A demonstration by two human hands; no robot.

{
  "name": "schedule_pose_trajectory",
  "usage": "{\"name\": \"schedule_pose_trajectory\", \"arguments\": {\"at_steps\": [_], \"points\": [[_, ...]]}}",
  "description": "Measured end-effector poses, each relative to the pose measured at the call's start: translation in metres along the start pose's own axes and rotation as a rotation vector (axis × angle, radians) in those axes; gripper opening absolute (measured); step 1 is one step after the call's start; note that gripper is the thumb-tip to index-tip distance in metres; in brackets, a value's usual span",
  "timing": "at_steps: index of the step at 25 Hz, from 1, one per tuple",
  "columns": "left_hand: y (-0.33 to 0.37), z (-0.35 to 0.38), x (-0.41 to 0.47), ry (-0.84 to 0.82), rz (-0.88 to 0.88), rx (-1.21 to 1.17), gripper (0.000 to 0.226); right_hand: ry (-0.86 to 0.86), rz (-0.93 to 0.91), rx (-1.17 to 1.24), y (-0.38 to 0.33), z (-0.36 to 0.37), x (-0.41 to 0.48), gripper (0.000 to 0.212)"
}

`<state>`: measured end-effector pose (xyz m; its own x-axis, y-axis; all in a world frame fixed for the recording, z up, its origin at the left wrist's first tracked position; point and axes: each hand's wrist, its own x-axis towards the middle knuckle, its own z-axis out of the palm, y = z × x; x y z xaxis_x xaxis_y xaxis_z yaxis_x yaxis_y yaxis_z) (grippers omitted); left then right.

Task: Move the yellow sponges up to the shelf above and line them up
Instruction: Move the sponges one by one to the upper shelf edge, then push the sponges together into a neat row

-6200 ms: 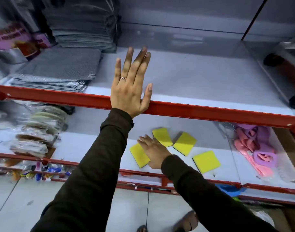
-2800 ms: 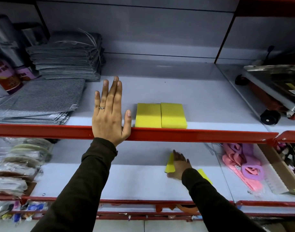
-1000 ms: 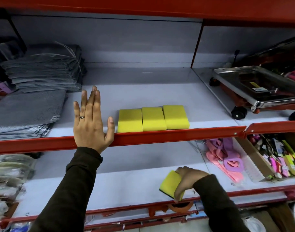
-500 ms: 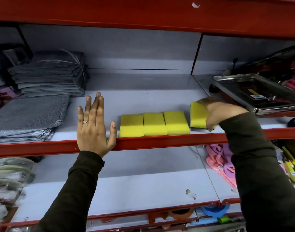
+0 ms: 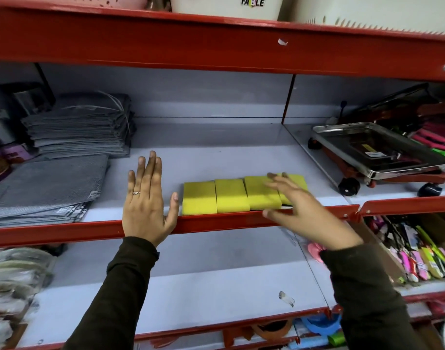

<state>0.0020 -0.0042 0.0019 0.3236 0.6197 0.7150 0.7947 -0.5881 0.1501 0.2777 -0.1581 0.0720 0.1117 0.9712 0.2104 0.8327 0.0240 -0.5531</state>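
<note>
Several yellow sponges [image 5: 230,195] lie side by side in a row at the front of the middle shelf [image 5: 216,152], just behind its red front rail. My left hand [image 5: 147,200] rests flat and open on that rail, left of the row. My right hand [image 5: 299,210] is open with fingers spread, blurred, in front of the row's right end, and it hides part of the rightmost sponge [image 5: 295,183]. It holds nothing. The lower shelf [image 5: 191,291] below shows no sponges.
Stacks of grey cloths [image 5: 77,127] fill the shelf's left side. A steel tray on a wheeled red stand [image 5: 378,152] sits at the right behind a divider. Pink items and packaged tools [image 5: 418,253] lie lower right, wrapped goods [image 5: 14,274] lower left. White baskets stand on top.
The fourth sponge has gone from my right hand onto the shelf at the row's right end. My right hand has opened and drawn back towards me. My left hand has stayed on the rail.
</note>
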Motion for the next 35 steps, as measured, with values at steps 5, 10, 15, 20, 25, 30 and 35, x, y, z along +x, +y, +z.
{"name": "schedule_pose_trajectory", "arguments": {"at_steps": [5,10,15,20,25,30,35], "points": [[0.014,-0.022,-0.007,-0.150,0.057,-0.144,0.066,-0.036,-0.033,0.000,-0.026,0.052,-0.012,0.063],[0.041,-0.032,-0.029,-0.324,0.126,-0.202,0.060,-0.040,-0.010,-0.110,-0.041,0.082,-0.007,0.072],[0.041,-0.031,-0.034,-0.407,0.073,-0.235,0.072,-0.063,-0.005,-0.179,-0.047,0.081,-0.003,0.070],[0.044,-0.034,-0.035,-0.419,-0.008,-0.221,0.073,-0.106,-0.013,-0.198,-0.048,0.073,-0.008,0.069],[0.049,-0.038,-0.038,-0.381,-0.068,-0.238,0.068,-0.100,-0.062,-0.184,-0.049,0.072,-0.009,0.067],[0.054,-0.039,-0.036,-0.384,-0.089,-0.239,0.067,-0.136,-0.085,-0.197,-0.048,0.071,-0.011,0.068],[0.053,-0.042,-0.035,-0.371,-0.107,-0.244,0.063,-0.155,-0.096,-0.203,-0.042,0.064,-0.013,0.066]]}}
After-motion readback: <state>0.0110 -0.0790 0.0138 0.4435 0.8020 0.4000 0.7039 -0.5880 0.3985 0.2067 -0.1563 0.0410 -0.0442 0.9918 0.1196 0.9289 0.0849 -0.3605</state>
